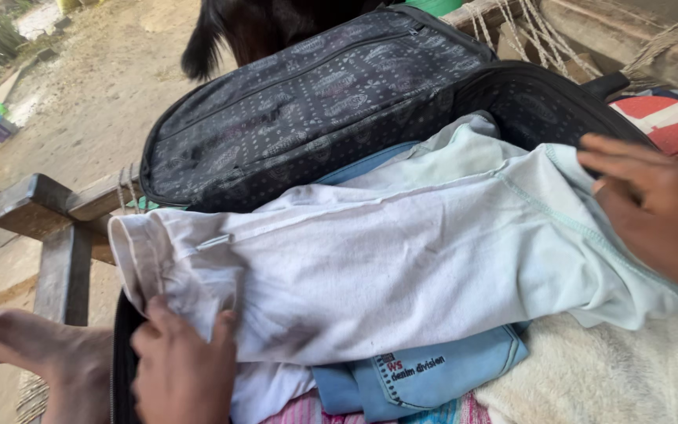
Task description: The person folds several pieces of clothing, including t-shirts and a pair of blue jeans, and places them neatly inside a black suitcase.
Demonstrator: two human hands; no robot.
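Observation:
A white garment with pale green stitching (402, 251) lies spread across an open dark patterned suitcase (308, 110). My left hand (182, 369) grips the garment's crumpled edge at the lower left. My right hand (657, 208) rests flat on the garment's right end, near the suitcase's rim. Under the white garment lies a folded light blue piece of clothing (425, 377) with a printed patch, and pink striped cloth (300, 410) shows below it.
A bare foot (33, 349) rests at the lower left beside a wooden bed frame (56, 235) with rope webbing. A cream fuzzy blanket (614, 377) lies at lower right. A red and white item (661, 118) sits at the right. Sandy ground stretches behind.

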